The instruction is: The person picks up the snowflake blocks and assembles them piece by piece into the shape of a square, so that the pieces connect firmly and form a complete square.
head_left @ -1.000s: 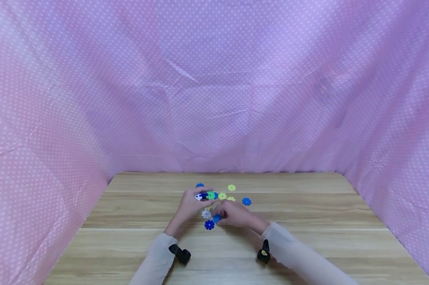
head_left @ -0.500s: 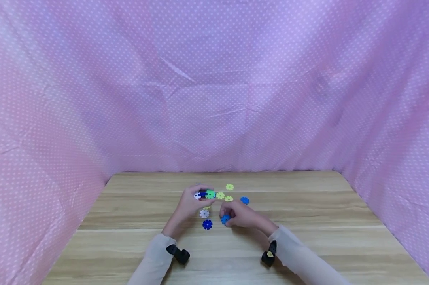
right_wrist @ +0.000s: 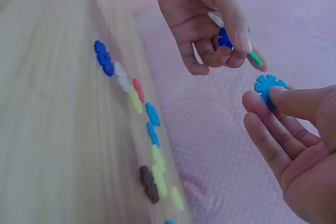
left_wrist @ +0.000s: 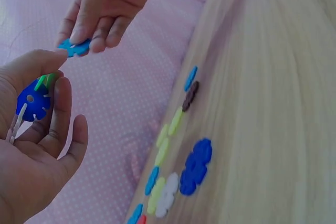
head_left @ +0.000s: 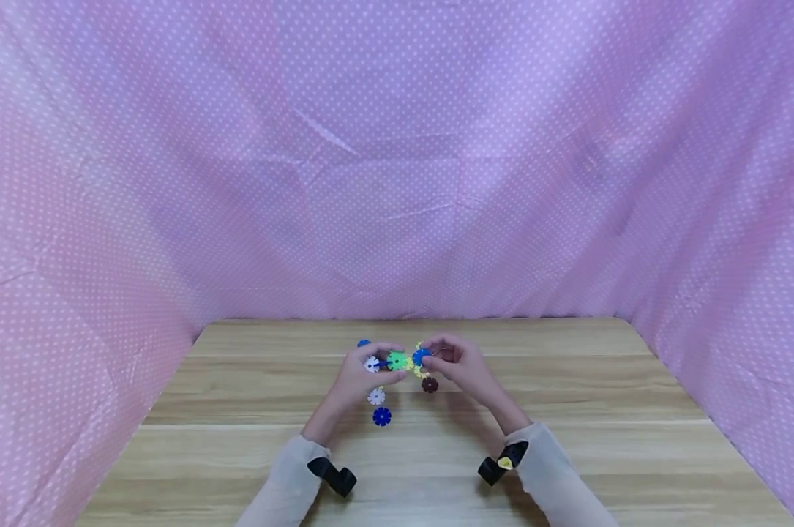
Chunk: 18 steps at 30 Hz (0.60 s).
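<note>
My left hand (head_left: 358,377) grips a short joined chain of notched plastic snowflake discs. The chain runs from a white disc (left_wrist: 19,121) through a dark blue disc (left_wrist: 34,103) to a green disc (head_left: 397,361). Between thumb and fingers, my right hand (head_left: 461,366) pinches a light blue snowflake disc (right_wrist: 266,83). In the right wrist view a small gap separates this disc from the chain's green end. Both hands are raised over the tabletop, fingertips facing each other.
Loose snowflake discs lie on the wooden table (head_left: 271,410): a dark blue disc (head_left: 381,416), a white disc (head_left: 376,396), a brown disc (head_left: 429,384) and several yellow ones partly behind the hands. Pink dotted cloth (head_left: 397,219) hangs around the table.
The right hand picked the light blue disc off the table, drew it right, then raised it up beside the left hand's chain. A brown disc now shows. The left hand has barely moved.
</note>
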{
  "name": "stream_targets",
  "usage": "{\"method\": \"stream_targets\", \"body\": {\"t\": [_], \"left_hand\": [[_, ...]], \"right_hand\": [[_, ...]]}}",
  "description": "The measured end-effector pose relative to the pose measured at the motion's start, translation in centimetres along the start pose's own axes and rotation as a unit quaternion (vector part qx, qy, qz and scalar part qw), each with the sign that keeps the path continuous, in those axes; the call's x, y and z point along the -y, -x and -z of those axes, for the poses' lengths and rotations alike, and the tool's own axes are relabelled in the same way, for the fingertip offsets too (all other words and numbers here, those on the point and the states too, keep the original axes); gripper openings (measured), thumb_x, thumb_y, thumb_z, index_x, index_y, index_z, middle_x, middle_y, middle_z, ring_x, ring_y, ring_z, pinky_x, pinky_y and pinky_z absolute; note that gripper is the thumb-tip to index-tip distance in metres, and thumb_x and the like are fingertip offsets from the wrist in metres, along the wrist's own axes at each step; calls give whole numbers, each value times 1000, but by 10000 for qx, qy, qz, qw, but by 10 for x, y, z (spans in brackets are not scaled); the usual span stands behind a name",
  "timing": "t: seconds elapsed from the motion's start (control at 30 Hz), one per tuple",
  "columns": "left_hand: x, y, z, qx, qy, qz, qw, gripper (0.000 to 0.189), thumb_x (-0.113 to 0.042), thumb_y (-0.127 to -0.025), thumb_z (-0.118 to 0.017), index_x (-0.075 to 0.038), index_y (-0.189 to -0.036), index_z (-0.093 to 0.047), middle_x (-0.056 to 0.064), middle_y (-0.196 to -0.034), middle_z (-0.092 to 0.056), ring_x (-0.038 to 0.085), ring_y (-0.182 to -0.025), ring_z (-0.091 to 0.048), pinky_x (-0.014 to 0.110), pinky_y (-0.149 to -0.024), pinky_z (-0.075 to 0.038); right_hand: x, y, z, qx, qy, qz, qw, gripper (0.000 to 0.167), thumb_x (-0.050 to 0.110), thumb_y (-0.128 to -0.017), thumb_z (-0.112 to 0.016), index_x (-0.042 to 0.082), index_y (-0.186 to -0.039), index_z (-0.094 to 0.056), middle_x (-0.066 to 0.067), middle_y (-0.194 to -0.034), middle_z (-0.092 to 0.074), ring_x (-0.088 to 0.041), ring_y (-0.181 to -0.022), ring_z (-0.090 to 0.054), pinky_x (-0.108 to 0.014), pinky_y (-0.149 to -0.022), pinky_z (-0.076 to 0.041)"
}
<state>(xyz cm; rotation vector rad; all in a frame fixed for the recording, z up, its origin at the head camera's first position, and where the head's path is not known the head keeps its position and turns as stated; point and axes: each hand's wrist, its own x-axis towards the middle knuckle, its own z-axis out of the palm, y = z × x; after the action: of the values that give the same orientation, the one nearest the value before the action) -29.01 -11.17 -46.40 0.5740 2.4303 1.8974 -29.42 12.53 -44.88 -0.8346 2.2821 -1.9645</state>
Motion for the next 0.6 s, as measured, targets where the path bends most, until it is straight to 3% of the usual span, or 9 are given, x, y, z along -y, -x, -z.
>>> {"method": "stream_targets", "body": {"t": [0.17,0.3,0.6], "left_hand": [[-7,2,-4,29,78,31,10000,39,-18,-82,-86,-13,-119,-74,7,-104,-69,15,-99,-60,25,-84,-53],[-10,2,-5,87,181,-15,9998,38,-19,-82,-86,-12,-117,-74,11,-103,-69,16,-96,-62,23,-80,-54],[-11,0,-5,22,380,143,9992,39,-15,-82,-86,-11,-119,-73,10,-105,-67,15,-95,-62,22,-79,-56]], "right_hand": [[7,0,-3,-144,33,144,9998,18,0,-94,-69,-6,-112,-67,-29,-103,-69,-11,-84,-73,-35,-78,-63],[9,0,-4,-252,102,245,9993,16,0,-94,-70,-5,-109,-68,-27,-103,-69,-11,-83,-70,-26,-75,-61],[11,1,-3,-206,148,393,9989,15,0,-93,-71,-4,-107,-69,-26,-101,-70,-9,-82,-69,-30,-76,-62]]}}
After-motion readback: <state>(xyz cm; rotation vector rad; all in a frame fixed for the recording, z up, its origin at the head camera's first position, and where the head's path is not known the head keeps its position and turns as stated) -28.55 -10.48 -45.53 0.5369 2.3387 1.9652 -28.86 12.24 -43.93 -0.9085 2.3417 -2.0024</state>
